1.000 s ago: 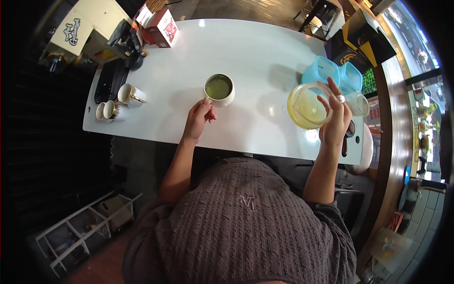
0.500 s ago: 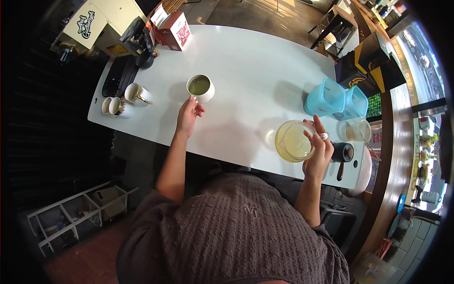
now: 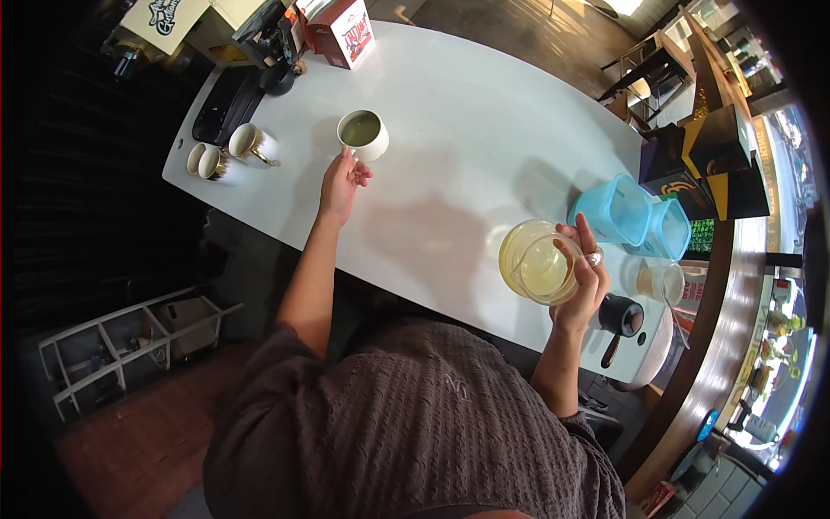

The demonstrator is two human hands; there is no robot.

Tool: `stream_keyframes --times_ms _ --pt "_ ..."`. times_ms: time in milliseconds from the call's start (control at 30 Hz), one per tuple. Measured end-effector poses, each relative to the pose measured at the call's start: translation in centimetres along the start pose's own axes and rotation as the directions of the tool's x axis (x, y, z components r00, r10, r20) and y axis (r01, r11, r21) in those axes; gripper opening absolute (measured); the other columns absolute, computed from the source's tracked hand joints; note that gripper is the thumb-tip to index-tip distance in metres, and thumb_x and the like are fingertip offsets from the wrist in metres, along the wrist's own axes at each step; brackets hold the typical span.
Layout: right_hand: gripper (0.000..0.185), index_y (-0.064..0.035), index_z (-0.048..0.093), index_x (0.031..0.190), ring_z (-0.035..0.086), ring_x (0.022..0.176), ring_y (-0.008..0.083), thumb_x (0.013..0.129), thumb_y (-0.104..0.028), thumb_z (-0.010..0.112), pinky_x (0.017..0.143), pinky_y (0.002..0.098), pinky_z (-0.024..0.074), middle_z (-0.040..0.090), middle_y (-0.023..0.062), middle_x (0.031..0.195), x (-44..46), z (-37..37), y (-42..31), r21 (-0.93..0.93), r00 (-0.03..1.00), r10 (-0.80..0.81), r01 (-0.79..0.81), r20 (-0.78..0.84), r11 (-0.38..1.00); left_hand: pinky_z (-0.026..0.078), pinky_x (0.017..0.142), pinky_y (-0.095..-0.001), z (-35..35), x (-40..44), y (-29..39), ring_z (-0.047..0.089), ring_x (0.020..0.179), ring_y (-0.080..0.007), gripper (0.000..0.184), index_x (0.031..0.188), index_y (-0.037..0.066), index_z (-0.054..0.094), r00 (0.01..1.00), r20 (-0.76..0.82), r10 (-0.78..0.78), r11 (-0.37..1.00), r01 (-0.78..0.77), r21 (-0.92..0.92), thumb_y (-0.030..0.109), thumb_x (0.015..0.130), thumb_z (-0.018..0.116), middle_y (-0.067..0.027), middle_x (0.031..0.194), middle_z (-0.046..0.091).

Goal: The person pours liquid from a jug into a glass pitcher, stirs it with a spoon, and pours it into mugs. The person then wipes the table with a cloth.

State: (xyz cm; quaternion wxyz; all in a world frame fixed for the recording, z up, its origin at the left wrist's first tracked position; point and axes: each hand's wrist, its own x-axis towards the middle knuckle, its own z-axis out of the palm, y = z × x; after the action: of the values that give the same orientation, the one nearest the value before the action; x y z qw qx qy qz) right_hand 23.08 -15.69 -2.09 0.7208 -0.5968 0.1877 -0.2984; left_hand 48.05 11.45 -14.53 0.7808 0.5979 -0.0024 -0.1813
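Note:
A white mug (image 3: 374, 149) with greenish liquid inside is gripped by its handle in my left hand (image 3: 341, 186), over the left half of the white table. My right hand (image 3: 585, 275) is closed round the handle of a glass pitcher (image 3: 537, 262) that contains pale yellow liquid. The pitcher is above the table's near right part, close to two light-blue containers (image 3: 612, 212). Whether the mug touches the tabletop I cannot tell.
Several white mugs (image 3: 251, 144) stand at the table's left end beside a black tray (image 3: 226, 111). A red and white box (image 3: 344, 35) is at the back. To the right are a black handled tool (image 3: 620, 316), a clear cup (image 3: 660, 282) and black-and-yellow boxes (image 3: 713, 164).
My view has turned, so the table now appears tilted. Both hands keep their hold on the mug and the pitcher; the pitcher's spout points lower in the view.

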Motion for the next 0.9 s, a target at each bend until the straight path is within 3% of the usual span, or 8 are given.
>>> stream_keyframes --times_ms 233,400,567,700,900 --pt "0.061 0.0168 0.04 0.13 0.056 0.111 0.0306 0.081 -0.019 0.046 0.097 0.0383 0.0439 0.057 0.0236 0.117 1.2 -0.1 0.0 -0.077 0.997 0.004 0.001 0.076 0.997 0.042 0.067 -0.0263 -0.1 0.7 -0.1 0.055 0.076 -0.0124 0.037 0.105 0.003 0.054 1.0 -0.021 0.003 1.0 -0.004 -0.03 0.036 0.101 0.038 -0.0031 0.08 0.056" --pt "0.062 0.0167 0.04 0.13 0.056 0.11 0.0316 0.08 -0.02 0.047 0.097 0.039 0.0446 0.057 0.0234 0.115 1.7 0.3 0.5 -0.036 0.996 0.019 -0.016 0.084 0.999 0.044 0.065 -0.0258 -0.2 0.7 0.0 0.057 0.074 -0.013 0.04 0.106 0.002 0.052 0.999 -0.032 0.006 1.0 -0.006 -0.005 0.038 0.101 0.037 -0.0064 0.087 0.059" --pt "0.059 0.0182 0.043 0.127 0.058 0.107 0.0299 0.081 -0.018 0.05 0.095 0.0409 0.0448 0.059 0.0245 0.112 2.3 1.8 0.8 0.025 0.991 0.017 -0.02 0.129 0.999 0.042 0.061 -0.0238 -0.1 -2.7 2.4 0.057 0.071 -0.0116 0.038 0.109 0.004 0.054 0.985 -0.17 0.011 0.99 0.013 0.141 0.038 0.1 0.04 -0.0084 0.088 0.063" --pt "0.058 0.019 0.044 0.125 0.058 0.107 0.0305 0.081 -0.019 0.05 0.093 0.041 0.0464 0.059 0.026 0.111 2.5 4.5 1.6 0.062 0.979 0.008 -0.021 0.202 0.998 0.039 0.055 -0.0205 -5.5 -5.8 1.8 0.053 0.063 -0.007 0.04 0.106 0.003 0.058 0.973 -0.218 0.074 0.976 -0.025 0.218 0.04 0.099 0.043 -0.0043 0.082 0.062" --pt "0.058 0.0198 0.043 0.125 0.057 0.108 0.0306 0.081 -0.018 0.049 0.094 0.0405 0.0461 0.059 0.026 0.111 1.5 11.7 2.4 0.076 0.965 -0.014 -0.007 0.261 0.997 0.033 0.049 -0.0183 -16.9 -8.5 4.6 0.047 0.058 -0.0036 0.03 0.094 0.007 0.061 0.79 -0.571 0.223 0.973 -0.143 0.183 0.035 0.096 0.051 0.0014 0.077 0.06"
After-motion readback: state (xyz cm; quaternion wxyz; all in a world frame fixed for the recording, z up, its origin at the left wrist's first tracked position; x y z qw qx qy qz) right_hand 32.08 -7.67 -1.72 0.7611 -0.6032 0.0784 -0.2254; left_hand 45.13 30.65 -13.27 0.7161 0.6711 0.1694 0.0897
